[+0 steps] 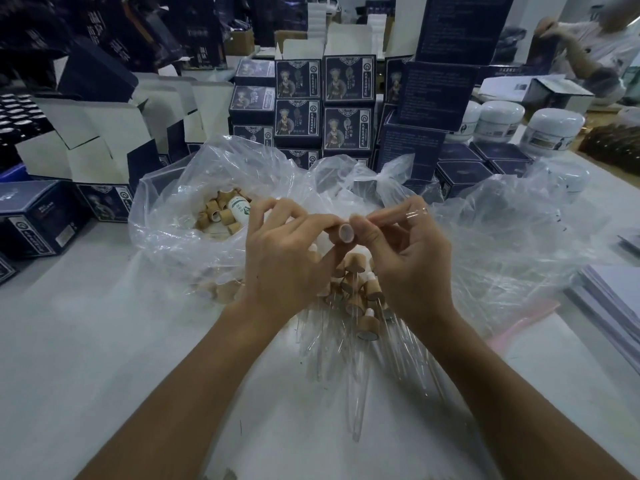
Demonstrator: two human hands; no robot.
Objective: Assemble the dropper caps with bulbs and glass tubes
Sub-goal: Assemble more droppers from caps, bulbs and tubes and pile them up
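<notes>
My left hand (287,251) pinches a wooden dropper cap (346,233) with its open end turned toward me. My right hand (405,251) pinches a glass tube (398,216) that points at the cap; its tip meets the cap between my thumbs. Below my hands lies a pile of assembled droppers (360,306) with wooden caps and glass tubes fanned toward me. A clear plastic bag (166,216) at the left holds several loose wooden caps (218,216) and a small white bottle (239,207).
Stacks of dark blue printed boxes (322,98) rise behind the bags. Open white cartons (104,140) stand at the left, white jars (550,128) at the right. A paper stack (613,299) lies at the right edge. Another person (588,46) works at the far right.
</notes>
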